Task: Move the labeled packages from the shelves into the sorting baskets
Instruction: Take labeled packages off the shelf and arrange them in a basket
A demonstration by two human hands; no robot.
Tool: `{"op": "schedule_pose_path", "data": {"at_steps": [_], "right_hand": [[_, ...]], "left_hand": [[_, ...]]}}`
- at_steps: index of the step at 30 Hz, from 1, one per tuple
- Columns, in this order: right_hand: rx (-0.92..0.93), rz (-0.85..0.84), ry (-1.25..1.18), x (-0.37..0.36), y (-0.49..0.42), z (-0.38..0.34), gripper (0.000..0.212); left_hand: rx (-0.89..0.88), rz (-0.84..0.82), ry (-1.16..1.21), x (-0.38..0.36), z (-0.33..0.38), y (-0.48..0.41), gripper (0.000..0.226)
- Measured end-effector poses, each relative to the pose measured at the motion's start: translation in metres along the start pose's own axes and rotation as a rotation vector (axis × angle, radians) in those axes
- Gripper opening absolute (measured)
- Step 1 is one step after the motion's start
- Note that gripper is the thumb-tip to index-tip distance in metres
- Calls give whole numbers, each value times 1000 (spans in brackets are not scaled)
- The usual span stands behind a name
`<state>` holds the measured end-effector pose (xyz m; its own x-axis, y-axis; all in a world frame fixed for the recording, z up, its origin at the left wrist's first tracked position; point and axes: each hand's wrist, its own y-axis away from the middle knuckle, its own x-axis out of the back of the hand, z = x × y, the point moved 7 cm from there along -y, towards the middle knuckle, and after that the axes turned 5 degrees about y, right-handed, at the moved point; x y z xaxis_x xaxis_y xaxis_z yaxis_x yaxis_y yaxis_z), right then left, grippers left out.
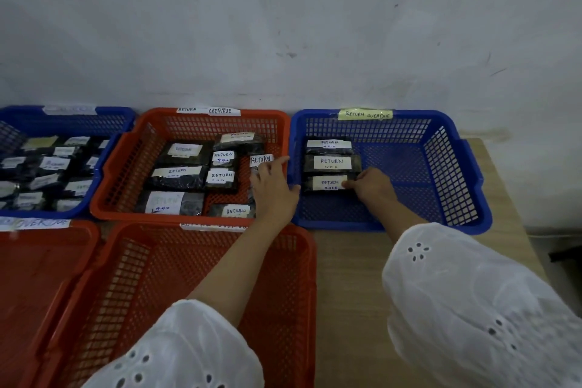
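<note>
Both arms are stretched forward over the desk (346,287), white eyelet sleeves (472,309) bunched at the elbows, forearms bare. The left hand (274,187) is down in the right side of the orange basket (126,142) tagged "RETURN OVERDUE", back of the hand up, fingers curled round a dark RETURN-labelled package (260,160) whose white label tilts up just past the fingertips; the rest of that package is hidden under the hand.

Over to the right hand (373,187); it is inside the blue basket (472,198) with the yellow "RETURN OVERDUE" tag (365,114), knuckles raised, fingers bent down over the right end of the front package (324,183), fingertips touching its label; the thumb is out of sight. That package lies flat on the basket floor at the left wall, nearest of a row of three; the middle package (332,162) and the back package (329,145) sit just behind it, labels up.

More labelled packages lie flat across the orange basket's floor; a second blue basket (119,118) at far left is packed with them. Two more orange baskets, the near one (283,293) under the left forearm and a corner one (47,261), sit closest to the camera; a pale wall (283,25) stands behind everything.
</note>
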<state>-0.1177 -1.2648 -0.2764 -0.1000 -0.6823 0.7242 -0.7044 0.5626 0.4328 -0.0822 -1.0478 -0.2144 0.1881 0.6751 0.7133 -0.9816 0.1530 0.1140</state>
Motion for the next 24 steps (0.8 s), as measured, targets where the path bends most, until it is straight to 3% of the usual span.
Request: {"op": "schedule_pose_path", "data": {"at_steps": [5,13,17,24], "right_hand": [[18,52,-132,8,13,-5,40],[241,170,-340,31,88,-71,17],[344,140,-416,12,130,-107,13],[465,49,-549,-67,205,-183,26]], "left_hand": [[-29,-37,14,14,1,11,53],[-76,55,38,75,-14,44,52],[-117,43,59,105,-30,58,53],[-230,-4,66,185,-88,71,59]]}}
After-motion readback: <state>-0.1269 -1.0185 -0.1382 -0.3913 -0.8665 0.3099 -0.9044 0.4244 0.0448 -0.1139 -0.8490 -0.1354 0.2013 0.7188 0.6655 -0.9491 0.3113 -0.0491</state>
